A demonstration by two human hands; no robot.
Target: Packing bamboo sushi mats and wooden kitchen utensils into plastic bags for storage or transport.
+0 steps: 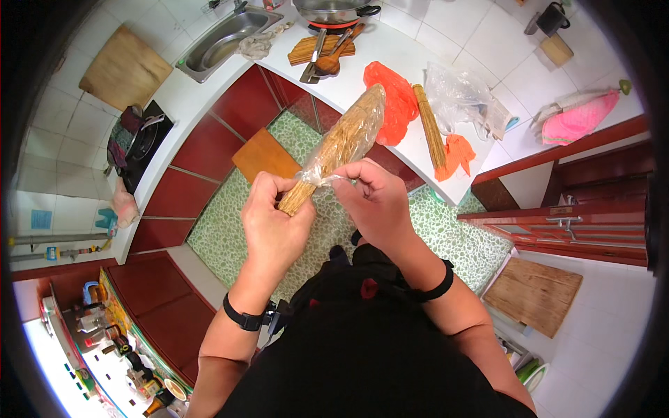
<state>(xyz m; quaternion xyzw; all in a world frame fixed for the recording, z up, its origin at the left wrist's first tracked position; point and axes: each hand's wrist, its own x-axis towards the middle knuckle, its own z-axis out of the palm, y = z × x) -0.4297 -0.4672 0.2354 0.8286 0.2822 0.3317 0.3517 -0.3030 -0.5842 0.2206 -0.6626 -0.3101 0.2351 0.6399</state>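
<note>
A straw hand brush [296,199] points away from me, its wide end inside a clear plastic bag [349,130]. My left hand [274,219] grips the bare handle end, thumb up against the gathered plastic. With thumb and forefinger, my right hand [373,201] pinches a twisted strand of plastic [328,180] at the bag's neck, which is bunched tightly around the handle. Whether that strand is knotted, I cannot tell. Beyond the bag's far end, a red plastic bag [393,102] lies crumpled on the white counter [402,47].
Beside the red bag lie a second straw brush [431,125], a loose clear bag [454,96] and an orange cloth [456,157]. Wooden and metal utensils [329,61] rest near a pan [334,11]. A steel sink [225,44] is at left, an orange-brown board [266,157] below.
</note>
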